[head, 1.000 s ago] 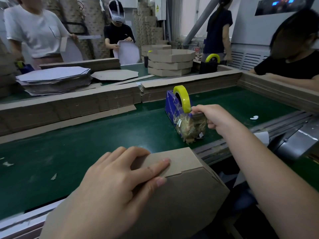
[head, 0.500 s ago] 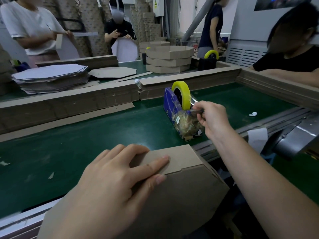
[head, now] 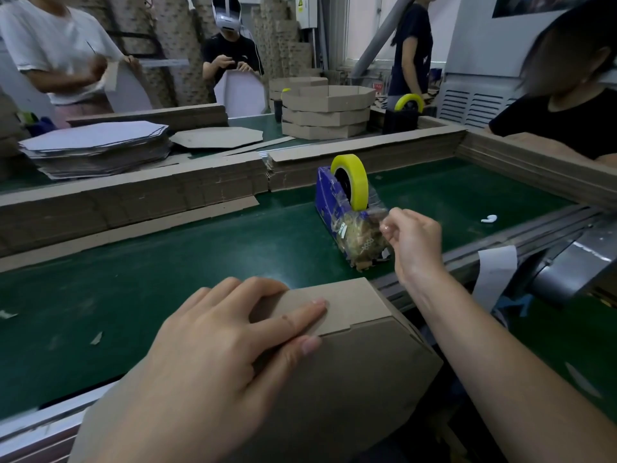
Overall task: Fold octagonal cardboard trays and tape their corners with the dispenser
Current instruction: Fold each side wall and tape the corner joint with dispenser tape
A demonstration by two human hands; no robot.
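Note:
A brown cardboard tray (head: pixel 350 372) leans over the near edge of the green belt, its underside toward me and one folded side wall on top. My left hand (head: pixel 213 345) lies flat on it, fingers pressing the folded wall down at a corner. A blue tape dispenser (head: pixel 337 208) with a yellow roll (head: pixel 354 177) stands on the belt just beyond the tray. My right hand (head: pixel 412 242) is at the dispenser's near end, thumb and fingers pinched on a strip of clear tape (head: pixel 377 213) drawn out from the roll.
A low cardboard wall (head: pixel 133 198) borders the belt's far side and right. Beyond it lie a stack of flat octagonal blanks (head: pixel 96 148), a pile of finished trays (head: pixel 327 111) and a second dispenser (head: pixel 405 113). Several people work around the tables; one leans in at right (head: pixel 567 105).
My right hand has moved from resting on the dispenser's front to pinching the tape end and drawing it toward me. My left hand has stayed pressed on the tray.

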